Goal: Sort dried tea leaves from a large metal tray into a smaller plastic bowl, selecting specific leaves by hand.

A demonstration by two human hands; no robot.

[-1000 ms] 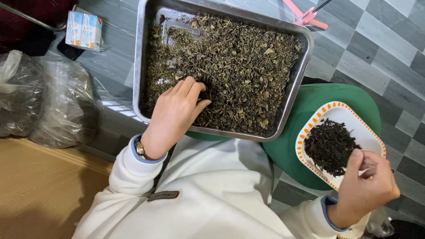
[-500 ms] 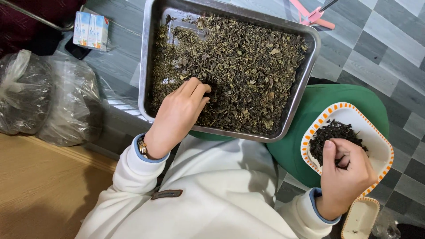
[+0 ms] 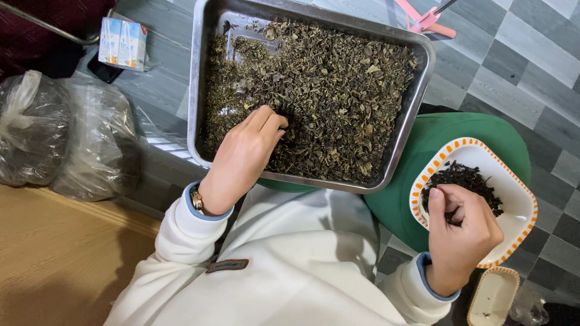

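While your left hand point(image 3: 244, 154) pinches among dried leaves point(image 3: 326, 90) in the steel tray point(image 3: 417, 84), your right hand point(image 3: 462, 232) curls over dark leaves point(image 3: 477, 181) on the orange-rimmed plate point(image 3: 513, 214).

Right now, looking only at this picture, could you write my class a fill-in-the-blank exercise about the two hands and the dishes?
1. The left hand rests in the loose leaves of the metal ____.
2. The right hand picks at dark leaves on a white plate with an ____ dashed rim.
3. That plate sits on a ____ stool.

Missing words: tray; orange; green
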